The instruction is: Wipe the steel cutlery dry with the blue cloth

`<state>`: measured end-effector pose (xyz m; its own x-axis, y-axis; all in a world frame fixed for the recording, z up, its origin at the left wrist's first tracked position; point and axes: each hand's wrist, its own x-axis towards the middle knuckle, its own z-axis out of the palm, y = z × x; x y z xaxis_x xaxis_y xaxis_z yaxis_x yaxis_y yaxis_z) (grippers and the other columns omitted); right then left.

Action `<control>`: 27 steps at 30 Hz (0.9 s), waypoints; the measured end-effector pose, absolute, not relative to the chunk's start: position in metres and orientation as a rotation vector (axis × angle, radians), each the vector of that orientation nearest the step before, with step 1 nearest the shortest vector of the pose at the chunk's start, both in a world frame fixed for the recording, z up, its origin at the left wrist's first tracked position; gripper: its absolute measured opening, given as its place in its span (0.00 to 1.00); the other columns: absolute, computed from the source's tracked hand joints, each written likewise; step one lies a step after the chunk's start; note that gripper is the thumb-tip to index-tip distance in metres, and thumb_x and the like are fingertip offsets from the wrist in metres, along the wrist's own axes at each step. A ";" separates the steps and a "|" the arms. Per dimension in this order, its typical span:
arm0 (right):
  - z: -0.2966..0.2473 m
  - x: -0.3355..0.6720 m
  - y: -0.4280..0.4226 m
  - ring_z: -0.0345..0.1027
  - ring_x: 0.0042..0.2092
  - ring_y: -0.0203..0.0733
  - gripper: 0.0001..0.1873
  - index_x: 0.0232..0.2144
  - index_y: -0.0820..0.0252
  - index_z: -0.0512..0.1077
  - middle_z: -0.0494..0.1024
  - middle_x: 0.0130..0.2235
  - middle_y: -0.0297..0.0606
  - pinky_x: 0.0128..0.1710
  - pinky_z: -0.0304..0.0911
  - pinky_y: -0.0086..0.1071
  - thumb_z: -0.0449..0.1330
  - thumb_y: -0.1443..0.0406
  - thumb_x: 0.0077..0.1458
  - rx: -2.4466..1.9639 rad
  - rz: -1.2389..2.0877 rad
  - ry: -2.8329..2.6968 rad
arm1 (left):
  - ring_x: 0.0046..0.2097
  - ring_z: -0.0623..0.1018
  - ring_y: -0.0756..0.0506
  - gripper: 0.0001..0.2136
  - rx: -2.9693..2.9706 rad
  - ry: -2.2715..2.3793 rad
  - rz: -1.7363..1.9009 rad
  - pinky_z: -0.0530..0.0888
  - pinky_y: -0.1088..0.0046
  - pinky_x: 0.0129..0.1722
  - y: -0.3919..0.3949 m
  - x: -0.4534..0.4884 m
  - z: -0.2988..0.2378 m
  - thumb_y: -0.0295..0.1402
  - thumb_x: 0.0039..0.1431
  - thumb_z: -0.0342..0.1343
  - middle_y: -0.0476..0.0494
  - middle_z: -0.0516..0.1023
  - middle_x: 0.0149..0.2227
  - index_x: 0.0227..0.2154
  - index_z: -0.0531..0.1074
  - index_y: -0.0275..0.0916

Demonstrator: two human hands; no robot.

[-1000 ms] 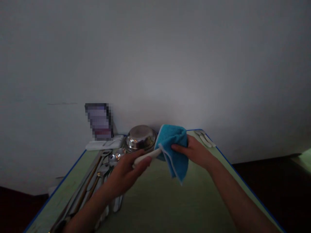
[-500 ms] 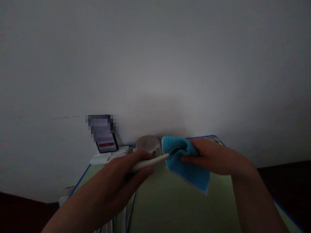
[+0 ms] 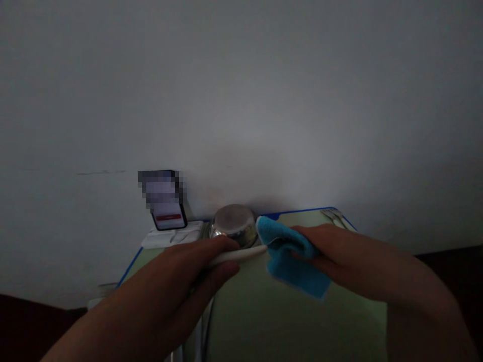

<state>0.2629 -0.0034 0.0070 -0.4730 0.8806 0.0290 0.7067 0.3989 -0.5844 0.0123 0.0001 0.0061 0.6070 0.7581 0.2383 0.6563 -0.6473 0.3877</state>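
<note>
Head camera, looking low across the green surface with its blue edge: your left hand is closed around a white handle, thumb on top and fingers curled beneath, so the utensil points to the right, held just above the surface. Its far end is hidden, so you cannot tell what kind of utensil it is. Your right hand is closed on a blue cloth, which is bunched over that hidden end where the handle runs into the folds. A loose corner of the cloth hangs below your right fingers, toward the surface.

Just behind the handle and cloth a steel bowl stands near the wall; the dim light leaves it unclear which way up it sits. To its left a phone leans upright against the wall, its screen partly blurred, resting on a flat white pad. At the far right corner of the surface lie a couple of pale spoons, well apart from both hands.
</note>
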 end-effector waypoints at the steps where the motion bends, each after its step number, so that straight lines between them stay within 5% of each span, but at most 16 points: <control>1: 0.008 0.262 -0.004 0.67 0.34 0.39 0.11 0.38 0.54 0.69 0.75 0.34 0.36 0.33 0.59 0.29 0.52 0.63 0.52 -1.367 0.726 -2.330 | 0.39 0.75 0.46 0.14 2.577 1.140 0.595 0.72 0.76 0.36 -0.001 0.013 0.007 0.36 0.58 0.46 0.51 0.75 0.41 0.48 0.63 0.51; 7: 0.011 0.253 -0.004 0.67 0.32 0.36 0.09 0.35 0.55 0.69 0.75 0.32 0.33 0.30 0.57 0.27 0.51 0.63 0.53 -1.261 0.753 -2.542 | 0.31 0.74 0.48 0.08 2.539 1.059 0.633 0.68 0.77 0.25 -0.006 0.028 0.010 0.39 0.56 0.48 0.50 0.75 0.33 0.37 0.68 0.47; 17: 0.012 0.260 0.002 0.64 0.27 0.32 0.10 0.33 0.57 0.70 0.73 0.27 0.30 0.27 0.55 0.25 0.53 0.59 0.53 -1.098 0.757 -2.469 | 0.18 0.61 0.55 0.04 2.244 1.056 0.908 0.59 0.83 0.15 0.001 0.047 0.014 0.35 0.55 0.49 0.56 0.63 0.18 0.29 0.64 0.40; 27: 0.011 0.274 0.005 0.67 0.31 0.36 0.10 0.36 0.53 0.71 0.75 0.31 0.30 0.31 0.59 0.27 0.56 0.60 0.50 -1.126 0.915 -2.384 | 0.16 0.60 0.55 0.08 2.197 1.191 1.030 0.57 0.83 0.13 0.004 0.041 0.012 0.35 0.54 0.51 0.57 0.61 0.14 0.23 0.62 0.40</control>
